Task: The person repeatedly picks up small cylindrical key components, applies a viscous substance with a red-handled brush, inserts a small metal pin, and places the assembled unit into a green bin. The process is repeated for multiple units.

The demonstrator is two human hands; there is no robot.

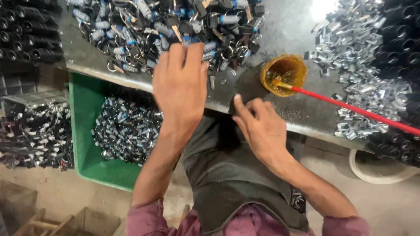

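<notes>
Head view, looking down. Left hand (180, 83): back uppermost, fingers stretched flat and together, grip open and holding nothing, fingertips at the near edge of a heap of key rings (168, 28) with black, blue and silver parts, piled at the far side of the dark metal worktop (280, 22). Right hand (259, 126): at the worktop's near edge, thumb out, fingers curled loosely downward; whether the grip holds anything cannot be told, as the fingertips are turned away. Small loose pins (289, 112): scattered on the worktop just beside the right hand. Amber round dish (283, 73): on the worktop beyond the right hand, a red-handled brush (350, 107) resting in it, handle running out to the right. Heap of bent silver metal clips (363, 65): right part of the worktop. Black tubes (26, 35): stacked at far left; more at far right. Green tub (85, 131): below the worktop on the left, holding finished black-and-silver pieces (127, 129). Further similar pieces (35, 135): piled left of the tub. Dark apron (236, 175): over the person's lap, between the forearms.
</notes>
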